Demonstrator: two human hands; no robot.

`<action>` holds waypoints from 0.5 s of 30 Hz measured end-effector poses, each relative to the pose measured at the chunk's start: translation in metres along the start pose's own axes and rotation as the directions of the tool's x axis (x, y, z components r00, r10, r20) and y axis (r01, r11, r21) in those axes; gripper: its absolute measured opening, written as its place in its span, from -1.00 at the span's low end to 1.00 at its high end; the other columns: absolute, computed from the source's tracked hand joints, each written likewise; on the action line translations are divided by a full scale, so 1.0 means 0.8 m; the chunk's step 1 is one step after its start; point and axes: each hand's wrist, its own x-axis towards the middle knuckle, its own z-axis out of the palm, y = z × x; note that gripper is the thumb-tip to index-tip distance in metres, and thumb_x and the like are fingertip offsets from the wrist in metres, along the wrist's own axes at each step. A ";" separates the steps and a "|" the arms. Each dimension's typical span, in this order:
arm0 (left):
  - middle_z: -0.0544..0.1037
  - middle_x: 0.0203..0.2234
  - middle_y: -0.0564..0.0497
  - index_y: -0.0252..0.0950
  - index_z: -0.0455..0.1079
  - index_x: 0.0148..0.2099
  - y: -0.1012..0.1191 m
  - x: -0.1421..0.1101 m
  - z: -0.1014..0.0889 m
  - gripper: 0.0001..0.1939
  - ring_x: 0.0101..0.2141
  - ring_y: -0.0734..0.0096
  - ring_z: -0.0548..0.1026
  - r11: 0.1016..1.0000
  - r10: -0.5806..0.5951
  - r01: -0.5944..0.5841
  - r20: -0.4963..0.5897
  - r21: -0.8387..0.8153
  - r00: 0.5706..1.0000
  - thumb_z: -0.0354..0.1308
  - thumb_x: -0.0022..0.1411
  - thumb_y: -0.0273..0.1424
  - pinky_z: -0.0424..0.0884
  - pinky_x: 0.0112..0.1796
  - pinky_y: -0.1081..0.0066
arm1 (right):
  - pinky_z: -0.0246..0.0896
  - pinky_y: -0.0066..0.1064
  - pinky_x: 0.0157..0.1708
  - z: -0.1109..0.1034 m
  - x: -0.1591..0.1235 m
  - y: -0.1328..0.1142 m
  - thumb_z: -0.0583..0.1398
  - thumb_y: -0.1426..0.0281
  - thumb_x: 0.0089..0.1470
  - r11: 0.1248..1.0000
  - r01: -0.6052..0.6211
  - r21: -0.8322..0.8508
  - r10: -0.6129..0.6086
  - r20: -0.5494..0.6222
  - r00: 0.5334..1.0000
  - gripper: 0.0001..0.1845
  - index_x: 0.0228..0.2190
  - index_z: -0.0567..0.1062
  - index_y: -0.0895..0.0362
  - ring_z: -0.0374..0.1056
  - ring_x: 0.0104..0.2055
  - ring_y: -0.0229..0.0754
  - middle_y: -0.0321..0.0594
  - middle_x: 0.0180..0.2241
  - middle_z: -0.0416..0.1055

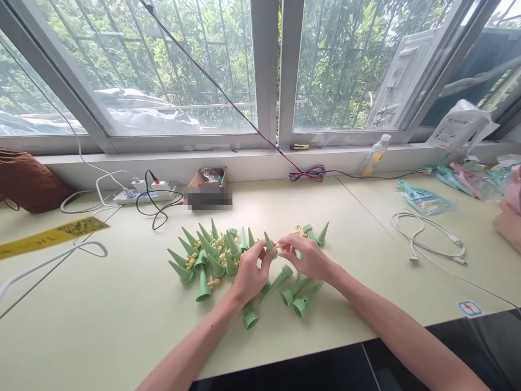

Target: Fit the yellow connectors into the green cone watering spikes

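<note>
My left hand (pixel 254 270) is closed around a green plastic plant-watering spike (pixel 268 241), its tip pointing up. Pinched in the fingers of my right hand (pixel 306 255) is a small yellow valve (pixel 279 247), held against the spike's side; how far it sits inside is hidden by my fingers. To the left, several green spikes with yellow valves (pixel 214 250) stand or lie in a cluster. Below my hands lie more spikes, such as one with its open end toward me (pixel 300 307). Loose yellow valves (pixel 299 231) and further spikes (pixel 323 234) are beyond my right hand.
On the pale table (pixel 114 304) are a small cardboard box (pixel 207 178), a power strip (pixel 142 193), a coiled white cable (pixel 431 236) and a bagged dustpan (pixel 425 198). A bottle (pixel 375 156) stands by the window. Another person's hand (pixel 508 224) is at the right edge.
</note>
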 end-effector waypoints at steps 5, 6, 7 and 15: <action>0.37 -0.50 0.09 -0.26 0.32 -0.22 0.001 -0.002 -0.002 -0.90 -0.50 0.47 0.35 0.999 -0.043 0.044 0.031 -0.032 0.999 0.03 0.36 -0.37 0.34 -0.41 0.43 | 0.30 -0.41 -0.40 0.003 -0.001 0.002 0.11 0.37 0.29 0.999 0.030 -0.028 -0.031 -0.027 0.999 -0.86 -0.12 0.40 0.09 0.35 -0.44 -0.26 -0.22 -0.35 0.45; 0.39 -0.48 0.08 -0.25 0.33 -0.20 0.000 -0.002 -0.003 -0.91 -0.48 0.46 0.37 0.998 -0.046 0.048 0.038 -0.040 0.998 0.03 0.36 -0.38 0.36 -0.38 0.41 | 0.29 -0.41 -0.41 0.003 -0.001 0.001 0.11 0.36 0.30 0.999 0.034 -0.039 -0.035 -0.026 0.999 -0.86 -0.12 0.40 0.09 0.34 -0.45 -0.26 -0.22 -0.36 0.45; 0.40 -0.47 0.07 -0.25 0.34 -0.16 0.000 -0.002 -0.003 -0.91 -0.46 0.44 0.40 0.998 -0.049 0.051 0.044 -0.046 0.998 0.03 0.36 -0.39 0.38 -0.36 0.40 | 0.28 -0.42 -0.42 0.002 0.000 0.000 0.10 0.36 0.30 0.998 0.037 -0.049 -0.038 -0.023 0.999 -0.86 -0.12 0.40 0.09 0.33 -0.46 -0.26 -0.22 -0.36 0.45; 0.40 -0.48 0.07 -0.25 0.33 -0.11 -0.003 -0.001 -0.003 -0.89 -0.47 0.46 0.38 0.998 -0.038 0.042 0.073 -0.056 0.997 0.02 0.37 -0.38 0.37 -0.38 0.42 | 0.26 -0.40 -0.42 0.001 -0.001 0.002 0.09 0.33 0.32 0.997 0.044 -0.069 -0.045 -0.027 0.999 -0.84 -0.12 0.41 0.10 0.32 -0.45 -0.23 -0.21 -0.38 0.46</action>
